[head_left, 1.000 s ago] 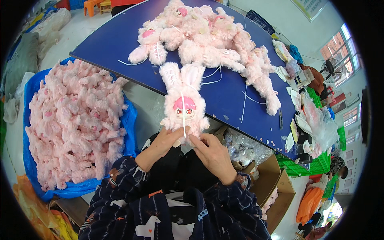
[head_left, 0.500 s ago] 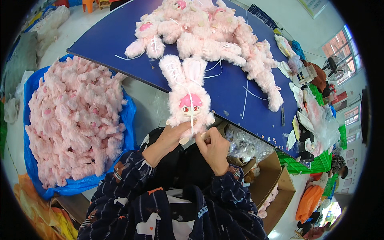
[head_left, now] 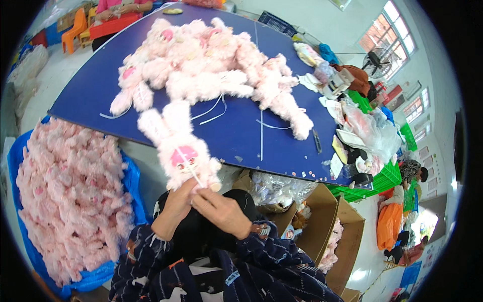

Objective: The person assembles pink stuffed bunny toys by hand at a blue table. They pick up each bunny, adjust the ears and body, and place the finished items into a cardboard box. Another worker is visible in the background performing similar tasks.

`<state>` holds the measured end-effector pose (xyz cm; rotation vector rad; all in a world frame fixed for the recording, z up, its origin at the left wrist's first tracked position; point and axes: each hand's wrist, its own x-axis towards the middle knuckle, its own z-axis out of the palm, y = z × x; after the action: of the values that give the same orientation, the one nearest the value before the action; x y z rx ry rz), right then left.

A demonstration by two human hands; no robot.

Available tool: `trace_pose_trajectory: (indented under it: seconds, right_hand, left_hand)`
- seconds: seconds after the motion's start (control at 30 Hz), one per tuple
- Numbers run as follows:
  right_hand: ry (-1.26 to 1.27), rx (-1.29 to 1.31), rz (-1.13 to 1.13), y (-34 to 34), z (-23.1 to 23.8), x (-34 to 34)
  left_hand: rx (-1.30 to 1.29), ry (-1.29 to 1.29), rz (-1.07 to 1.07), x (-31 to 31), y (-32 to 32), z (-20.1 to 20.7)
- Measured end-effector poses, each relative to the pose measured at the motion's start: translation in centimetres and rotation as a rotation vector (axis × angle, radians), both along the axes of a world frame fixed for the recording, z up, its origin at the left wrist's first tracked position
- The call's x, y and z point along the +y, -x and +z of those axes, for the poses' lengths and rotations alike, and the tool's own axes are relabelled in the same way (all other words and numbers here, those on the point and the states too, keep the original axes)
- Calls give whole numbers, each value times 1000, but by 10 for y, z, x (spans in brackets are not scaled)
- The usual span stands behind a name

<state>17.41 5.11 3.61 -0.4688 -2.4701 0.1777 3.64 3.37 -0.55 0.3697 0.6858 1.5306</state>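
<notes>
A pink plush bunny doll (head_left: 185, 156) with long ears, a pink fringe and red eyes faces up at the near table edge, tilted to the left. A white ribbon (head_left: 191, 166) runs down over its face. My left hand (head_left: 178, 201) grips the doll's lower body, its fingers partly hidden by the fur. Close beside it, my right hand (head_left: 219, 209) has thumb and fingers pinched together at the bottom of the doll, near the ribbon's lower end. What exactly the right fingertips hold is too small to make out. A heap of similar plush dolls (head_left: 201, 55) lies on the blue table (head_left: 236, 133).
At the left, a blue-lined container (head_left: 132, 176) is piled with pink plush (head_left: 70, 196). Cardboard boxes (head_left: 322, 216) stand below the table at right. A dark cutter-like tool (head_left: 317, 141), paper scraps and plastic bags (head_left: 370, 128) lie at the table's right. Another person (head_left: 121, 7) sits beyond.
The view has shifted, showing more of the far side. The doll and both hands sit further left and lower, and the doll leans left now. My right hand has come closer to the left.
</notes>
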Motion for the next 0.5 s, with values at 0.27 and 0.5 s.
trace_pose_trajectory:
  seconds: [0.27, 0.5]
  right_hand:
    - [294, 145, -91, 18, -17, -13]
    - [203, -1, -13, 22, -6, -11]
  left_hand:
    - [37, 57, 131, -25, 12, -29]
    - [348, 57, 480, -68, 70, -63]
